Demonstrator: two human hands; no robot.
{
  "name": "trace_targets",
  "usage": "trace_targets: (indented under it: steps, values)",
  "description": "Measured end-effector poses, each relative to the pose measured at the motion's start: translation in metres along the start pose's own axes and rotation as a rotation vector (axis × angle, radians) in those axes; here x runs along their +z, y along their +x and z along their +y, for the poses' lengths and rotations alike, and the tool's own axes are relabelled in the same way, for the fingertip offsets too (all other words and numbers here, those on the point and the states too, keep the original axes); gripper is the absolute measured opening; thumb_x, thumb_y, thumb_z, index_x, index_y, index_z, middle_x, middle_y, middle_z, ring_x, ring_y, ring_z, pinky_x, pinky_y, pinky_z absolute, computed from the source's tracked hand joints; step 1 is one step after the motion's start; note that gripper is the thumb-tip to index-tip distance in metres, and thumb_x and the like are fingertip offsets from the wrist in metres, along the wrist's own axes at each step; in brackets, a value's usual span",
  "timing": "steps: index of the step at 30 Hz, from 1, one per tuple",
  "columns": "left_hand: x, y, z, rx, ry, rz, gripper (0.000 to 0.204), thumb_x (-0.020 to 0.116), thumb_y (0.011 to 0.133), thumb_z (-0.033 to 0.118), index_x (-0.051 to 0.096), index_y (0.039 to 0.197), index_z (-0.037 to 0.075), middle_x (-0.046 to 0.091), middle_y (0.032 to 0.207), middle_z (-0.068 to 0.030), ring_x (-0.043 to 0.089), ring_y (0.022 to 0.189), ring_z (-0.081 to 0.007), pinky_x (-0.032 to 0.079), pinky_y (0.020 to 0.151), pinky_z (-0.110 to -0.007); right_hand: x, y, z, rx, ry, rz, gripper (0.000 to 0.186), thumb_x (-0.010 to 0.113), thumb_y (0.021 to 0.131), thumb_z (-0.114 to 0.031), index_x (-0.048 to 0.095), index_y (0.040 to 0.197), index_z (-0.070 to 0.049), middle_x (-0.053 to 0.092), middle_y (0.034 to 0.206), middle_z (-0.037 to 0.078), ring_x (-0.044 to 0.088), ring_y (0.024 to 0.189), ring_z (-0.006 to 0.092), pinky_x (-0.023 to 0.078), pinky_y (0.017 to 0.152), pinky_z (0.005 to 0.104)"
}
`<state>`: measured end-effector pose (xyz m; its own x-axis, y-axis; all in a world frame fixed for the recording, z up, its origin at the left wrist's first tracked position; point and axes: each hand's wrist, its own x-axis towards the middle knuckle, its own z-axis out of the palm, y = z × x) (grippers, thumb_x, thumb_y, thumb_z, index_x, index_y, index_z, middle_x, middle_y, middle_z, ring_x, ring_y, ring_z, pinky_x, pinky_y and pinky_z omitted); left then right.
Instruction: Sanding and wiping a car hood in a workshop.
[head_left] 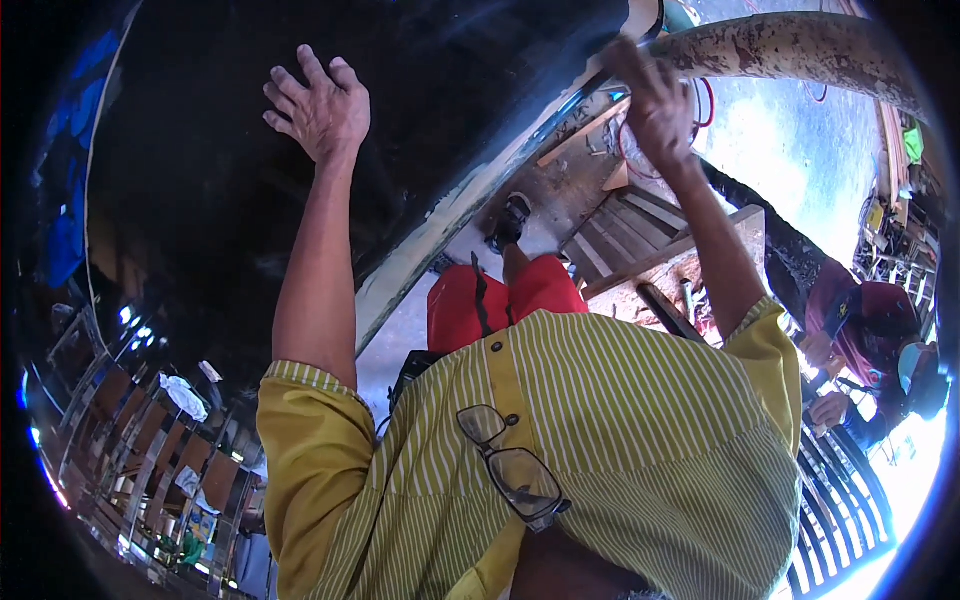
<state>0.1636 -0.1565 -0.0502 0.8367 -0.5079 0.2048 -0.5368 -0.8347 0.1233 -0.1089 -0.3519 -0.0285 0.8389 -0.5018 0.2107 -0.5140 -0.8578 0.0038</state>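
Along the upper left lies a large dark, glossy panel point(180, 170), with a pale, rough edge point(480, 190) running diagonally down its right side. My left hand point(320, 110) is on or just above the dark surface, palm down, fingers spread apart. Up at the panel's edge near the top, my right hand point(655, 105) is smeared by motion; its fingers look bent, and I cannot make out whether they hold anything. Below it stands a slatted wooden structure point(625, 235).
A thick, mottled curved post point(800, 45) crosses the upper right. A person in maroon point(875, 330) works at my right, hands near curved black metal bars point(835, 500). Red hose point(705, 100) and boards point(590, 130) lie beyond the panel's edge. Stacked frames point(160, 460) line the lower left.
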Motion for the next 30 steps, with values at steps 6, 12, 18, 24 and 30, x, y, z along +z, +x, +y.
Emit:
trace_targets:
  steps: [6, 12, 18, 24, 30]
  values:
    - [0.000, 0.000, -0.001, -0.003, -0.001, 0.012, 0.054, 0.023, 0.086, 0.044, 0.023, 0.132, 0.016, 0.014, 0.136, -0.0192, 0.013, 0.126, -0.0364, 0.007, 0.099, -0.053, 0.015, -0.008, -0.013, 0.001, -0.041, 0.069, 0.063, 0.054, 0.065, 0.000, 0.043, 0.121, -0.025, 0.033, 0.132, -0.001, 0.047, 0.096, 0.0274, 0.043, 0.074, 0.0416]
    - [0.001, -0.003, -0.003, 0.013, -0.031, 0.012, 0.054, 0.023, 0.086, 0.044, 0.022, 0.132, 0.016, 0.013, 0.136, -0.0192, 0.011, 0.126, -0.0364, 0.007, 0.099, -0.053, 0.016, -0.011, -0.016, -0.034, -0.056, -0.037, 0.061, 0.051, 0.067, -0.002, 0.042, 0.122, -0.026, 0.038, 0.129, -0.003, 0.048, 0.095, 0.0286, 0.043, 0.071, 0.0422]
    - [0.000, -0.002, -0.003, 0.019, -0.068, 0.019, 0.054, 0.022, 0.086, 0.043, 0.021, 0.133, 0.016, 0.013, 0.136, -0.0190, 0.011, 0.126, -0.0367, 0.006, 0.099, -0.053, 0.014, 0.001, -0.022, 0.189, 0.121, 0.093, 0.054, 0.047, 0.066, -0.002, 0.048, 0.116, -0.022, 0.045, 0.122, -0.001, 0.049, 0.093, 0.0300, 0.043, 0.070, 0.0426]
    - [-0.004, 0.000, 0.004, -0.044, 0.074, -0.052, 0.053, 0.023, 0.087, 0.042, 0.024, 0.132, 0.016, 0.015, 0.136, -0.0188, 0.012, 0.126, -0.0361, 0.007, 0.100, -0.052, 0.015, 0.023, -0.006, 0.163, -0.031, 0.160, 0.047, 0.045, 0.073, -0.002, 0.048, 0.115, -0.023, 0.044, 0.122, 0.001, 0.048, 0.099, 0.0308, 0.038, 0.078, 0.0463]
    - [-0.004, 0.001, 0.007, -0.060, 0.117, -0.049, 0.053, 0.023, 0.087, 0.043, 0.024, 0.132, 0.016, 0.014, 0.136, -0.0180, 0.012, 0.126, -0.0354, 0.008, 0.100, -0.053, 0.006, 0.020, -0.015, 0.165, -0.023, 0.037, 0.051, 0.048, 0.069, 0.002, 0.042, 0.118, -0.010, 0.043, 0.123, 0.009, 0.050, 0.095, 0.0348, 0.046, 0.068, 0.0470]
